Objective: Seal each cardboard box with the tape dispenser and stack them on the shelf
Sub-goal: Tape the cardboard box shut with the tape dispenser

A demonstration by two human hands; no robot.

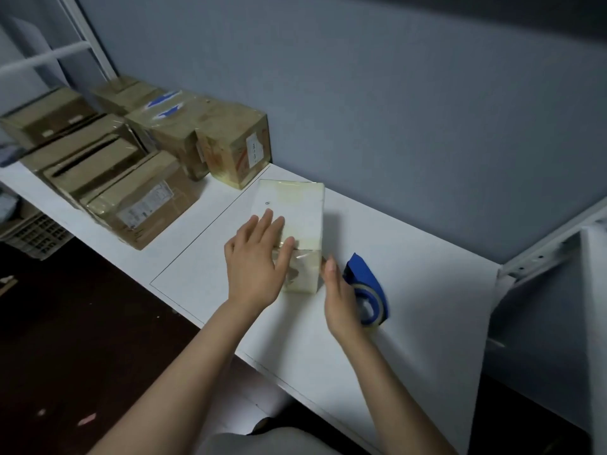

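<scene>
A small white box (pixel 297 205) wrapped in clear tape lies on the white shelf surface (pixel 410 290). My left hand (pixel 259 257) lies flat on the box's near end, fingers straight, pressing the tape over the top edge. Just right of the box, my right hand (pixel 340 295) grips a blue tape dispenser (pixel 368 287) with a roll of clear tape, resting on the surface. A strand of tape seems to run from the dispenser to the box's near face.
Several brown cardboard boxes (pixel 141 195) sit packed together at the far left of the surface, some taped. A grey wall runs behind. A metal frame rail (pixel 551 247) stands at the right. A plastic crate (pixel 36 234) sits below at the left.
</scene>
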